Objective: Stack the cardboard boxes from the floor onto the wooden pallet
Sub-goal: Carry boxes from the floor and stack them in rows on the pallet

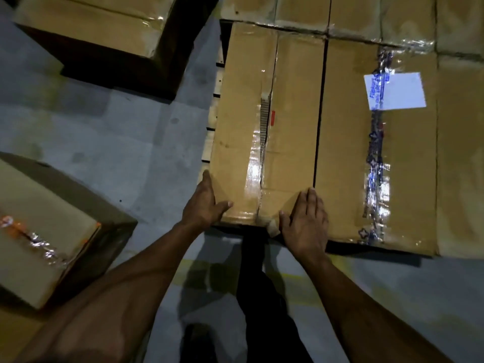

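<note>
Lying at the near left corner of the wooden pallet (211,148), whose pale slats show along its left edge, the taped cardboard box (264,127) sits just beside a second box (348,158) bearing a white label (396,90) and printed tape. Further boxes fill the pallet's far and right sides. Both hands are flat and spread: the left hand (203,203) cups the box's near left corner, thumb on top, while the right hand (305,221) presses palm-down on its near edge, fingers straight. The grey concrete floor (125,142) is dim and scuffed, with faint yellow marking near the person's dark trouser leg. Two more boxes stand on the floor, one at far left (91,24), one at near left (34,231).
</note>
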`<state>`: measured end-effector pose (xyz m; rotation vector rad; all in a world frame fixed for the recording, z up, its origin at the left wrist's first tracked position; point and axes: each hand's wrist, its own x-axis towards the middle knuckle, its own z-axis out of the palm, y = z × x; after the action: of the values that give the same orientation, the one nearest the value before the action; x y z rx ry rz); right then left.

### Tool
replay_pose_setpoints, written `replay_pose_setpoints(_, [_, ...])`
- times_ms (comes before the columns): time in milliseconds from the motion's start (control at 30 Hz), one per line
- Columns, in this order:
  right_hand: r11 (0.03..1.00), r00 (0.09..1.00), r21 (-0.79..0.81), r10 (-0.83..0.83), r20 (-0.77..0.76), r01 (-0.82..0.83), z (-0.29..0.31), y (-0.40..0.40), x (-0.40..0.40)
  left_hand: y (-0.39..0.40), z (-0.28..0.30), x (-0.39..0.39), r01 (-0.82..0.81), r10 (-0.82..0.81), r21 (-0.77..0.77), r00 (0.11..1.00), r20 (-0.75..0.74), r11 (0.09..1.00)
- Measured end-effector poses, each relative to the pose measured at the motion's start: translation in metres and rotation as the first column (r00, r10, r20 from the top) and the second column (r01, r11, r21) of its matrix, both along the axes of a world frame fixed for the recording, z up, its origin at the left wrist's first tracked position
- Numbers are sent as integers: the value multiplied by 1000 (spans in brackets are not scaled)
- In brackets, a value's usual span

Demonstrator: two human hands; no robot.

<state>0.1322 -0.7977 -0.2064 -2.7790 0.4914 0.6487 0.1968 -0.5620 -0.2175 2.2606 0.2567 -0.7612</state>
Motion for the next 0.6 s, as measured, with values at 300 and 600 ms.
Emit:
replay_pose_setpoints(300, [766,756,305,-630,179,566,5,28,-46,9,-12,-37,-299,286,-258,954,-86,919])
replay_pose_setpoints(600, [513,534,477,-839,103,714,-3,30,-35,23,-20,-35,-325,313,-379,945,-95,866])
